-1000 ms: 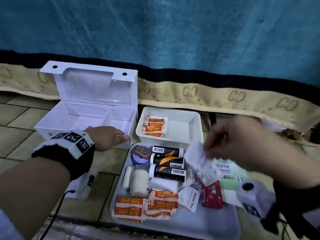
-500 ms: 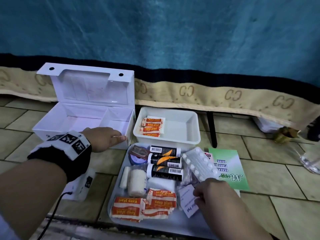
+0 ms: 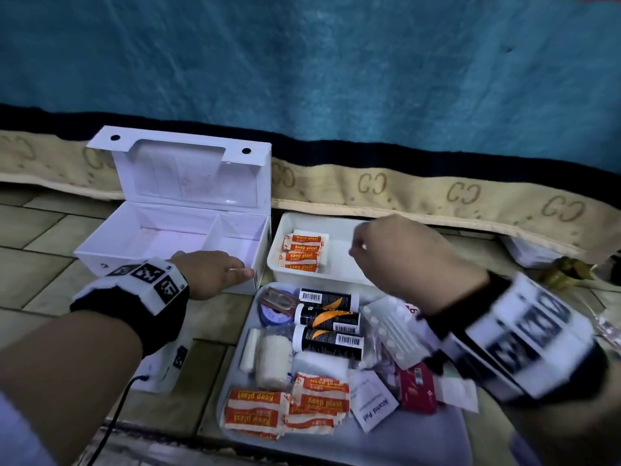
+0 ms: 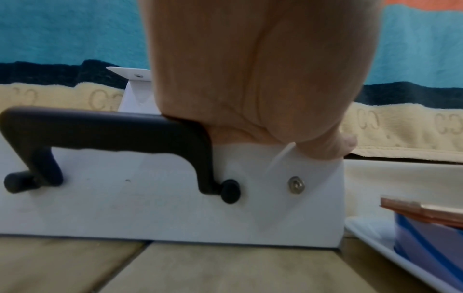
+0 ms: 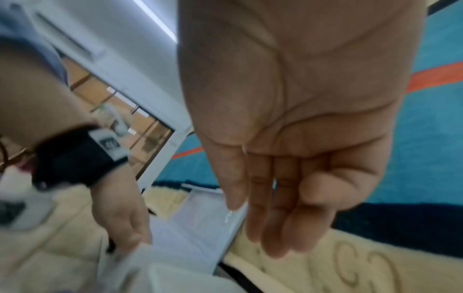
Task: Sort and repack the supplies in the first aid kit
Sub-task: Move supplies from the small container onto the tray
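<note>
First aid box [image 3: 174, 237], white hard plastic with its hinged lid standing upright, sits on the tiled floor [image 3: 40, 250] at the left; inside, one thin wall splits it into two compartments, a wide one and a narrow one. On its front wall the left wrist view shows a black bent handle [image 4: 107, 130] and a small metal snap stud [image 4: 296, 184]. The left hand [image 3: 210, 272] rests on the front right corner of the box, thumb pressed against the rim, fingers loosely laid along the edge.

Just right of the box stands a white rectangular tub [image 3: 339, 260] holding one stack of orange and white plaster strips [image 3: 303, 253]. The right hand [image 3: 408, 260] hovers over the tub, blurred; the right wrist view shows its palm bare and the fingers [image 5: 280, 208] relaxed, close together and holding nothing.

Nearer the person lies a flat white tray [image 3: 447, 442] with rounded corners. On it: three black cylindrical bottles [image 3: 327, 319] with orange marks and barcodes, lying side by side; two soft white bandage rolls [image 3: 273, 361]; a heap of crinkled plaster strips [image 3: 285, 408]; one alcohol pad sachet [image 3: 376, 401]; one white blister sheet of pills [image 3: 395, 331]; one red packet [image 3: 418, 388]; a round blue tape roll [image 3: 274, 314].
</note>
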### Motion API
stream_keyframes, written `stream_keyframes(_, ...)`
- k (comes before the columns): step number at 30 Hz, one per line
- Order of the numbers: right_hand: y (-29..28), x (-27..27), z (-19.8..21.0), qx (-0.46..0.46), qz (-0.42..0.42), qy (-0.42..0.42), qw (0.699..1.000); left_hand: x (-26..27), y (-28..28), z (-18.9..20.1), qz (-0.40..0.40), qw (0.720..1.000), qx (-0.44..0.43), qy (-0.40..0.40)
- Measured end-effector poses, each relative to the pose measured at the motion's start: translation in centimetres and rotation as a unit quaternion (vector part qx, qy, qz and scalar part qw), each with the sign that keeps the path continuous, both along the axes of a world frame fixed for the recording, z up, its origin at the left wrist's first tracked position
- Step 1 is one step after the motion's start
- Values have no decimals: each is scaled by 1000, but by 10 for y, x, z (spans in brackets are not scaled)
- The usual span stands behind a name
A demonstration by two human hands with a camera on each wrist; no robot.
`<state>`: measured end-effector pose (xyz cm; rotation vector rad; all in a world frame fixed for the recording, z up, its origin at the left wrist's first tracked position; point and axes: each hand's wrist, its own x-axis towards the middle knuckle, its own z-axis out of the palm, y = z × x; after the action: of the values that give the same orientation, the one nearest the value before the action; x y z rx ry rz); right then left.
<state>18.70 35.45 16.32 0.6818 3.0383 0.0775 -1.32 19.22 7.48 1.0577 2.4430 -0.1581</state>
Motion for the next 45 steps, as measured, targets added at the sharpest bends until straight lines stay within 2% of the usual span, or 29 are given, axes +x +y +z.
stream_keyframes(3,10,-48,-14,42,50,-97,993,0,1,1,2,1000,-1,0)
stream_keyframes(6,7,-84,-30,92,56,-200,974,0,1,1,1,1000,0,1)
stream_keyframes(11,37,-121,-82,110,78,-239,962,0,1,0,-1,1000,0,-1)
stream_keyframes(13,23,-118,-72,134,90,-245,956,0,2,0,1,1000,-1,-1)
stream_keyframes(16,4,-110,-57,122,132,-227,957,0,2,0,5,1000,-4,1)
stream_keyframes(18,5,-110,-58,119,130,-192,965,0,3,0,3,1000,-8,3)
stream_keyframes(30,11,-99,-37,14,27,-97,995,-1,4,-2,11,1000,-8,8)
stream_keyframes(36,20,-85,-34,-49,-2,-46,998,0,2,-1,4,1000,-5,7)
stream_keyframes(42,28,-55,-14,-154,-9,75,985,-3,1,-3,4,1000,0,1)
stream_keyframes(45,29,-40,-16,-168,-20,86,982,-3,1,-3,6,1000,1,-5)
